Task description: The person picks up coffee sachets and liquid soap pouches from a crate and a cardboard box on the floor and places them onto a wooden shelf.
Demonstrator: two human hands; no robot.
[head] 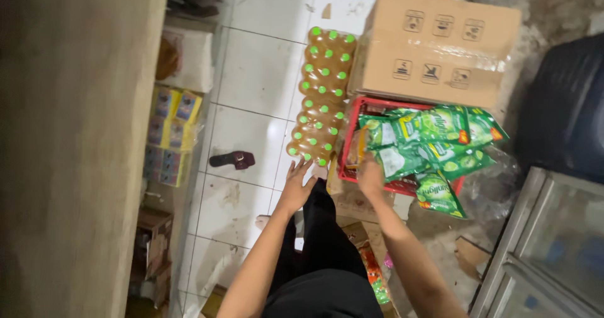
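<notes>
As we look down, our left hand (297, 183) lies spread, its grip apart, fingertips just touching the near end of the shrink-wrapped pack of amber bottles (322, 94) on the tiled floor (251, 91). Our right hand (370, 178) reaches into the red crate (352, 126) among green pouches (428, 145); we cannot tell its grip. A cardboard box (434, 47) stands beyond.

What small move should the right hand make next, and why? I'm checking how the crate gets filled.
Probably pull the right hand back from the red crate: the green pouches already heap over its rim, one hanging off the near edge. The left hand rests by the pack of green-capped bottles.
</notes>
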